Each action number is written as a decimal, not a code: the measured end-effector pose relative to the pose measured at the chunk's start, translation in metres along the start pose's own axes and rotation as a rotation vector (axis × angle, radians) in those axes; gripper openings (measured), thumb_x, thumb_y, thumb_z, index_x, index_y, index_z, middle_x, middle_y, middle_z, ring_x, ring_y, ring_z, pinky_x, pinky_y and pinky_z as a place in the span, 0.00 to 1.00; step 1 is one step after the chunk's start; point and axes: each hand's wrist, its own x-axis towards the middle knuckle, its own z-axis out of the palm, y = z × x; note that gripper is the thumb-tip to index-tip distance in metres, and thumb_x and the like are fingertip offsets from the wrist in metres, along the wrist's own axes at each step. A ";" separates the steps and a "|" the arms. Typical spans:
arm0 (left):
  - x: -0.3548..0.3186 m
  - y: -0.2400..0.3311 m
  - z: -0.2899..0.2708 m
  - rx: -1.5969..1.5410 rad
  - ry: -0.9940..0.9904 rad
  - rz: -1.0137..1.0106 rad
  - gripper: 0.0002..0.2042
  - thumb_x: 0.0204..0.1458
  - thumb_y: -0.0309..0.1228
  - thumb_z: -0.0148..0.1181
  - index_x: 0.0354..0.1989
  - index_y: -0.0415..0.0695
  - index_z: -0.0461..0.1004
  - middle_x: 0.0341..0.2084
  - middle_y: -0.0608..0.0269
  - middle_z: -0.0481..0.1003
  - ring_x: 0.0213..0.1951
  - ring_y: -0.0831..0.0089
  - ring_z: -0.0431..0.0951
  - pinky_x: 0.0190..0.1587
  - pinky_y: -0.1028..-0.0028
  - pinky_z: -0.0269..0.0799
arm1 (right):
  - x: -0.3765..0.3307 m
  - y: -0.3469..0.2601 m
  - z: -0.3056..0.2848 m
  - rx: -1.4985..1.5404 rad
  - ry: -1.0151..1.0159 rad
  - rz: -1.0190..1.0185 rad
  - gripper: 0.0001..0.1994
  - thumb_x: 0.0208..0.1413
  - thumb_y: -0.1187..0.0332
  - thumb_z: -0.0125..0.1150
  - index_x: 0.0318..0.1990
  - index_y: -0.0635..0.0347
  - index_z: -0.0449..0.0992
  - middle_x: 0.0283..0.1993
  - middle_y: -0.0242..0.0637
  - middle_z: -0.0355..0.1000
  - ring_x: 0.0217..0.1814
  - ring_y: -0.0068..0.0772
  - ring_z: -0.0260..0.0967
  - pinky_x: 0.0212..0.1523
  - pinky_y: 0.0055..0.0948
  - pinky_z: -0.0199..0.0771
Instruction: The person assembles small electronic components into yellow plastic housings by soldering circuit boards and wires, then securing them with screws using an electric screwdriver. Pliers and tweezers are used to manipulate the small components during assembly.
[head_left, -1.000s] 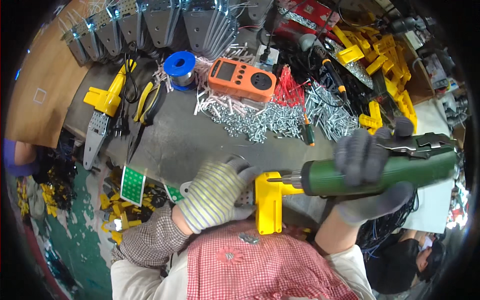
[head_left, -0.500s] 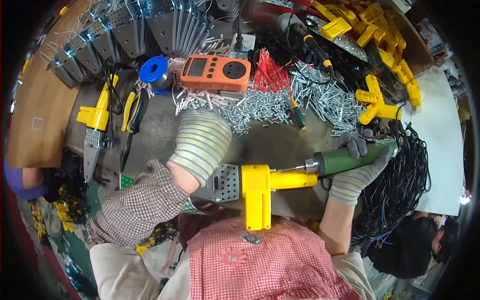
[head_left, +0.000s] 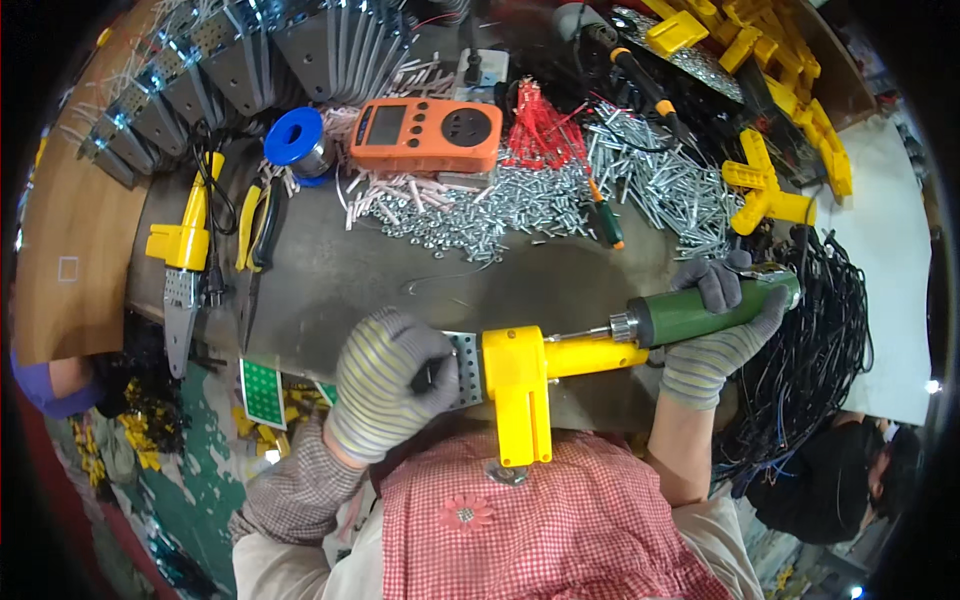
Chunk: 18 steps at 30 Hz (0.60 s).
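My right hand, in a striped glove with grey fingers, is wrapped round a green electric screwdriver. The screwdriver's bit points left, along the handle of a yellow plastic tool housing. A perforated metal plate joins the housing's left side, and the whole lies at the table's near edge, in front of my apron. Over the plate's left end is my gloved left hand, its fingers curled into a pinch. What they hold, if anything, is hidden.
Loose screws are heaped beyond my hands, beside an orange meter and a small screwdriver. A solder spool, pliers and another yellow tool lie left. Black cables crowd the right.
My left hand has come back from the edge of the screw pile toward me, to the metal plate, and its fingers have curled. My right hand keeps its hold on the electric screwdriver.
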 end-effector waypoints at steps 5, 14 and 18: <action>-0.001 -0.004 0.006 0.015 0.056 -0.019 0.10 0.42 0.25 0.72 0.32 0.45 0.78 0.29 0.57 0.75 0.31 0.55 0.78 0.34 0.60 0.76 | 0.004 0.018 0.011 0.115 -0.135 0.157 0.28 0.62 0.38 0.67 0.46 0.57 0.74 0.21 0.20 0.57 0.20 0.21 0.56 0.52 0.36 0.77; 0.002 -0.005 0.006 -0.047 0.012 0.001 0.10 0.40 0.26 0.73 0.31 0.46 0.78 0.29 0.57 0.75 0.31 0.56 0.78 0.33 0.60 0.75 | 0.005 0.030 0.020 0.062 -0.100 0.173 0.26 0.62 0.38 0.67 0.46 0.53 0.74 0.20 0.18 0.59 0.18 0.19 0.57 0.47 0.33 0.76; 0.003 -0.004 0.004 -0.079 0.008 0.021 0.11 0.41 0.29 0.74 0.33 0.47 0.78 0.29 0.58 0.75 0.32 0.54 0.77 0.36 0.57 0.74 | 0.000 0.030 0.027 0.043 -0.072 0.131 0.22 0.59 0.46 0.72 0.45 0.53 0.73 0.19 0.16 0.57 0.16 0.15 0.52 0.47 0.28 0.74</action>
